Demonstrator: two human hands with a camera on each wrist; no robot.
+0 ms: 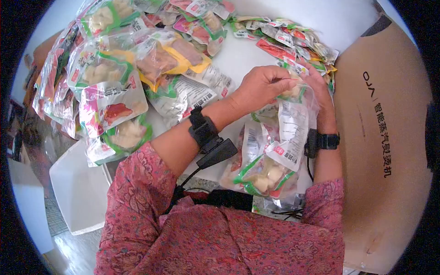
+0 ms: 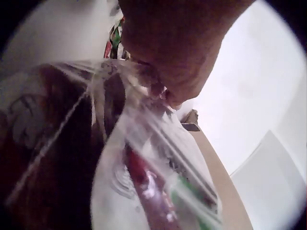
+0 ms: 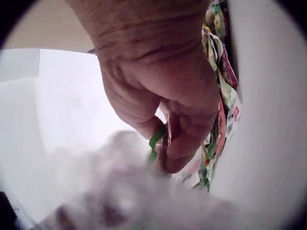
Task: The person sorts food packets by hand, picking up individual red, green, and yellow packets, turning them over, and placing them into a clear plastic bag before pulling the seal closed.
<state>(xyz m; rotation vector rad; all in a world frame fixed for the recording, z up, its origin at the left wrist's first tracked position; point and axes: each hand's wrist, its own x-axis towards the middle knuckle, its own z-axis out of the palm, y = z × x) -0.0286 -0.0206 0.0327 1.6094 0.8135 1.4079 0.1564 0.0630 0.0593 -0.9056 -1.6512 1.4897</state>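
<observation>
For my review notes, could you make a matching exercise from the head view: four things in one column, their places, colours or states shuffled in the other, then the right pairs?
Things
1. Cardboard box
2. Left sleeve
3. Clear bag
4. White container

Places, colours or states
A. Gripped by the left hand, with packets inside
B. At the lower left of the head view
C. Brown, with dark lettering on its side
D. Reddish pink, with a small pattern

Right pairs
1-C
2-D
3-A
4-B
</observation>
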